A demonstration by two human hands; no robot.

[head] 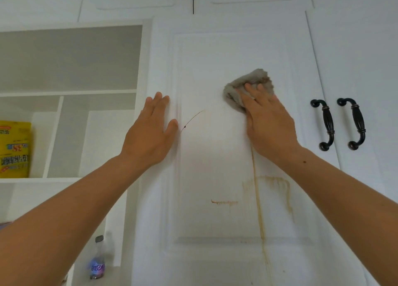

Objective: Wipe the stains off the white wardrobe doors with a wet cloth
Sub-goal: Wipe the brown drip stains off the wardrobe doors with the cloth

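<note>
While the left hand (154,130) is bracing flat, fingers together, on the white panelled wardrobe door (215,55), the right hand (269,124) is pressing a crumpled grey wet cloth (247,81) under spread fingers — mid-wipe. Next: working down into the brown drip stains (258,199) — needing firm pressure.

Home bedroom: white wardrobe doors (226,55), shelves (71,91)

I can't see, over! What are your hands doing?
Right hand presses grey cloth on door. Left hand flat, empty. Brown drips remain. Nothing blocking.
</note>
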